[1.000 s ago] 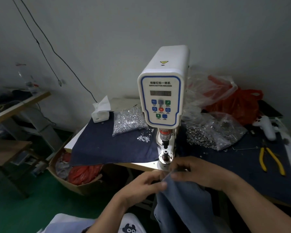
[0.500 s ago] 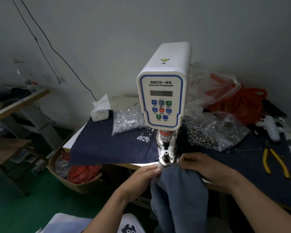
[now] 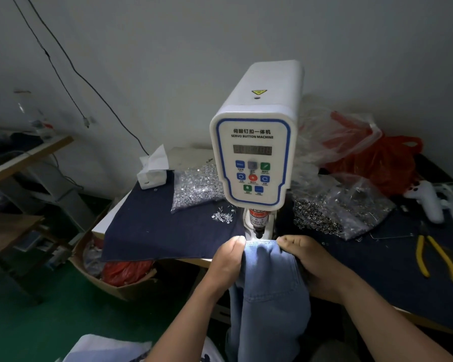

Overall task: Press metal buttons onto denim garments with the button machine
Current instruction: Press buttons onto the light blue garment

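A white servo button machine [image 3: 256, 142] stands at the table's front edge, its press head [image 3: 258, 226] pointing down. A light blue denim garment [image 3: 270, 291] hangs over the table edge, its top hem lying under the press head and covering the lower die. My left hand [image 3: 226, 259] pinches the hem's left side, my right hand [image 3: 306, 259] grips its right side, and the hem is stretched between them. A bag of silver button parts [image 3: 196, 189] lies left of the machine. Another bag of metal rings [image 3: 335, 212] lies to the right.
Dark blue cloth [image 3: 152, 231] covers the table. Yellow-handled pliers [image 3: 437, 259] lie at the right, with a white tool [image 3: 426, 199] and red plastic bags [image 3: 387, 163] behind. A tissue box [image 3: 152, 171] stands at the back left. A cardboard box [image 3: 115, 286] sits on the floor.
Both hands have carried the denim hem up and forward, from in front of the die to under the press head, and spread it flat between them.
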